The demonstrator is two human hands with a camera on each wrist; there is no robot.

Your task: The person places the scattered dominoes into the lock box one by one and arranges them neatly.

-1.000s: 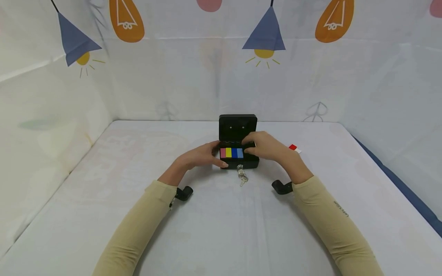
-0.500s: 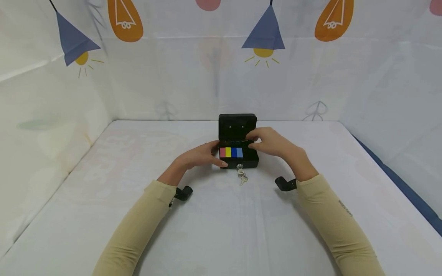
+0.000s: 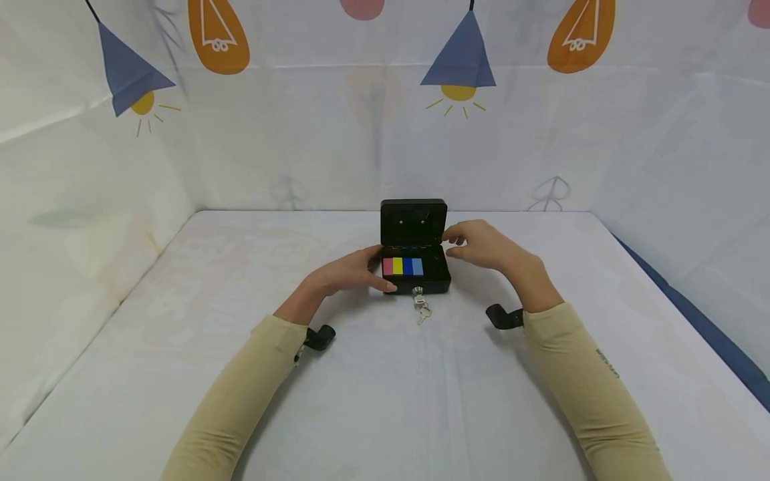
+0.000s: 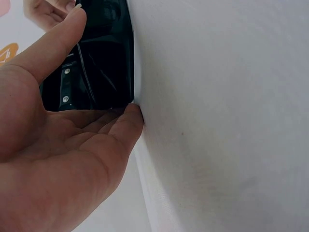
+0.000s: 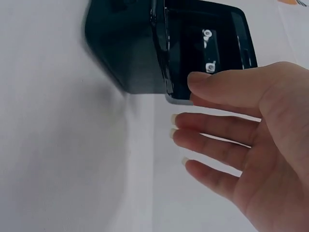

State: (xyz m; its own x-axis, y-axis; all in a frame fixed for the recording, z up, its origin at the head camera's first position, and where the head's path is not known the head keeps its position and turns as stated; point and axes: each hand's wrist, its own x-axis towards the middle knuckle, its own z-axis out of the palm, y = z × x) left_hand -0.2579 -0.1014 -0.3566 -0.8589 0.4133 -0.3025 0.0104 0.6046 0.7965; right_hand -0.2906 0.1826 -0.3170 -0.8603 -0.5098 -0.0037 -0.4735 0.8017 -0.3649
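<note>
A small black cash box (image 3: 437, 268) stands on the white table with its lid (image 3: 413, 224) raised at the back. Inside, at the left, lies a row of pink, yellow, dark blue and light blue pieces (image 3: 403, 266); their kind is unclear. From the lock at the front hang keys (image 3: 423, 309). My left hand (image 3: 349, 272) holds the box's left side, thumb at the front corner and fingers toward the back. To the right of the lid is my right hand (image 3: 481, 244), fingers loosely bent, with nothing in it; in the right wrist view its fingers (image 5: 212, 145) are spread.
White sheeting (image 3: 337, 140) printed with lamps and bulbs stands behind the table (image 3: 373, 401) and at both sides. A black wrist camera (image 3: 320, 337) sits at the left wrist and another black camera (image 3: 504, 317) at the right.
My right hand has moved from over the box's inside to the right, off the box. A small red and white piece beside the right wrist is out of sight now. The left hand stays put.
</note>
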